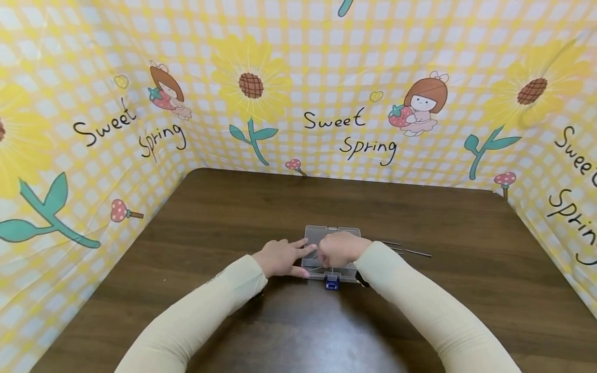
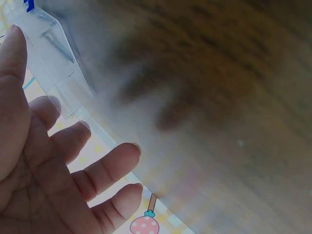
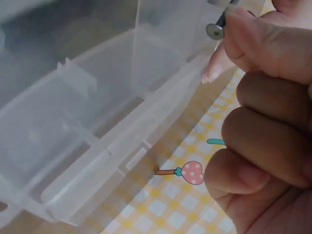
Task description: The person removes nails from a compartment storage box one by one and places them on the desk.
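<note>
A clear plastic compartment box (image 1: 342,273) lies in front of me with its lid (image 1: 318,232) folded back. My right hand (image 1: 339,248) is over the box, fingers curled. In the right wrist view, its thumb and index finger pinch a thin metal fastener (image 3: 215,32) with a flat round head; most of its shank is hidden by the fingers. My left hand (image 1: 280,257) rests at the box's left edge with its fingers spread, fingertips overlapping the rim. A dark slim piece (image 2: 57,45) shows inside the box in the left wrist view.
A blue clasp (image 1: 332,283) sticks out at the box's near edge. Several thin metal rods, one a longer-looking rod (image 1: 418,253), lie on the brown table (image 1: 252,207) right of the box. A yellow checked cloth (image 1: 326,62) hangs around the table's back and sides.
</note>
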### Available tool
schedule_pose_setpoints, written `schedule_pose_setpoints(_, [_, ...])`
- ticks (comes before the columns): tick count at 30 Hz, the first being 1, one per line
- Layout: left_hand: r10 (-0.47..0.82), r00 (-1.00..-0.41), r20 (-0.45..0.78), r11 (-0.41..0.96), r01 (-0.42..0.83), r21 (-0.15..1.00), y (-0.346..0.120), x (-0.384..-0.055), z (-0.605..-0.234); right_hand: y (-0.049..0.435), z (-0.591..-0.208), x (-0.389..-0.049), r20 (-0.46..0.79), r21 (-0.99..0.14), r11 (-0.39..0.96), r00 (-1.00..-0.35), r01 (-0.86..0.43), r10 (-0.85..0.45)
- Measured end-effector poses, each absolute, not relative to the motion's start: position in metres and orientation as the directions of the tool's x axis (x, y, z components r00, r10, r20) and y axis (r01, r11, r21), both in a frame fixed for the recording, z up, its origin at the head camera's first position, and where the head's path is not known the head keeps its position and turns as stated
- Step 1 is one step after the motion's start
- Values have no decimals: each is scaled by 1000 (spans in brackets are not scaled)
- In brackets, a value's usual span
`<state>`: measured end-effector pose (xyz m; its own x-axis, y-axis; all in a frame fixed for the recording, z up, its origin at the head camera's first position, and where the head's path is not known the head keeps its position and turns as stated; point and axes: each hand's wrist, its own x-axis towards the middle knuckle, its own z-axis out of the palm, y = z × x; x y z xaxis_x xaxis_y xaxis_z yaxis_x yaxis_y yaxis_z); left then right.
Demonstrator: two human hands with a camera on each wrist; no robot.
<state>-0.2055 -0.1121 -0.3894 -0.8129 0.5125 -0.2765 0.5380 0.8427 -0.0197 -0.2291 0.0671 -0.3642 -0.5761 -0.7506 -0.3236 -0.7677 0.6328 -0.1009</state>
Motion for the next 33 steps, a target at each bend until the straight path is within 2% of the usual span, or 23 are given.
schedule_pose_setpoints(8, [513,-811,-282,840,542,-30,-112,-207,-392,77,-360,-232,-331,-97,636,-577,-766,-746])
schedule_pose_setpoints(15, [503,-812,-294,850,527,-1,-113,-208,-392,99,-351,-234,-323,-128,704,-641,-699,-696])
schedule_pose_setpoints(33, [513,-810,-285,849,528,26,-114,-207,-391,188,-341,-239,-275,-192,766,-716,-613,-642])
